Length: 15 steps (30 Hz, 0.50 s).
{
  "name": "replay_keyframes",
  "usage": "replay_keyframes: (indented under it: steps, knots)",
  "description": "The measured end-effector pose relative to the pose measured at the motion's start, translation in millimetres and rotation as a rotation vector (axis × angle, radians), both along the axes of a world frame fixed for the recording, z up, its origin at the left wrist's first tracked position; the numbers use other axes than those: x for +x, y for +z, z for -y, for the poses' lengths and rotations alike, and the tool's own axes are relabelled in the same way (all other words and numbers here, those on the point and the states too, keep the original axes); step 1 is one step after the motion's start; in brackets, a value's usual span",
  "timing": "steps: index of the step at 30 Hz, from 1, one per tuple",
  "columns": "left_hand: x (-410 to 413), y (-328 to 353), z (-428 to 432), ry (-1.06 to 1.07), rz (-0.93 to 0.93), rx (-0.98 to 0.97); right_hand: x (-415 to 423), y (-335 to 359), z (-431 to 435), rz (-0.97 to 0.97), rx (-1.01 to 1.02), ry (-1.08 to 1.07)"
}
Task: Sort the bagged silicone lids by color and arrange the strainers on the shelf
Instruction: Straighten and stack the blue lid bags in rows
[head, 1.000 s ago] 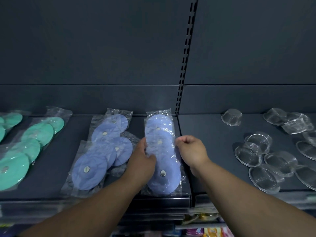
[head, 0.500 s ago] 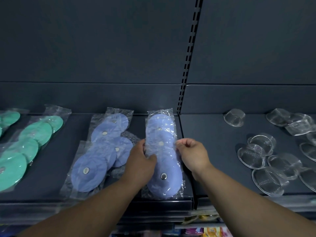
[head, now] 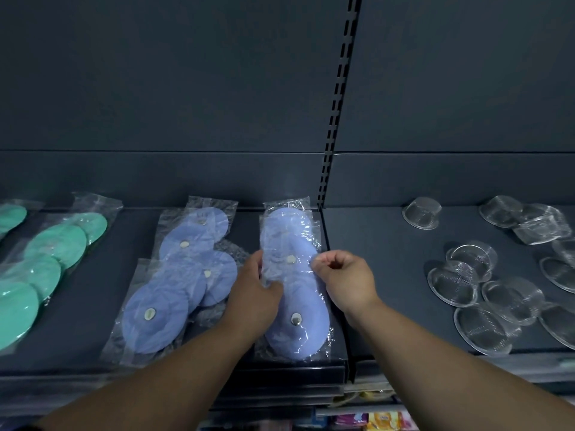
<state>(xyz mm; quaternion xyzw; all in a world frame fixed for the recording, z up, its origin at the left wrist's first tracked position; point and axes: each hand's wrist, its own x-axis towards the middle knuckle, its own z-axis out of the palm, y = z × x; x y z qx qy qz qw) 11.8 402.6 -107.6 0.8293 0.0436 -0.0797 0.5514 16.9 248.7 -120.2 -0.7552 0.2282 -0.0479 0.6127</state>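
Faces a dark shelf (head: 395, 259) and holds one bag (head: 300, 284) of blue lids by its middle with both hands. Grips the left edge with the left hand (head: 255, 293), thumb on top of the plastic, fingers hidden beneath. Pinches the right edge with the right hand (head: 345, 281), fingers curled tight, knuckles up. Has that bag lying lengthwise, front to back, at the right end of the left bay, near end at the front lip, far end close to the back panel, just left of the slotted post (head: 339, 119); cannot tell whether flat on the shelf or raised a little. Just to the left, more blue bags (head: 174, 293), overlapping each other, the nearest right beside the left hand. Further left, green bags (head: 56, 253) in a slanting row, and one more green bag (head: 12, 216) at the far left edge. In the right bay, bare mesh strainers (head: 452, 283) in an overlapping cluster toward the front, a single strainer (head: 421, 213) alone near the back, and wrapped strainers (head: 535, 225) in clear plastic at the back right. Below the shelf, bright packets (head: 382, 421), too blurred to read
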Motion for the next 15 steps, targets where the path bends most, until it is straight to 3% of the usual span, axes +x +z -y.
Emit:
replay_keyframes:
  steps: [4, 8, 15]
  knots:
    - [-6, 0, -1, -0.038, -0.007, 0.01, 2, -2, 1, -0.016, 0.033, 0.005]
    - [-20, -5, -3, -0.007, 0.012, 0.06, -13, 1, 5, -0.035, -0.183, -0.032]
    - [-46, -4, 1, -0.031, 0.016, 0.086, -50, 0, -3, -0.044, -0.299, 0.144]
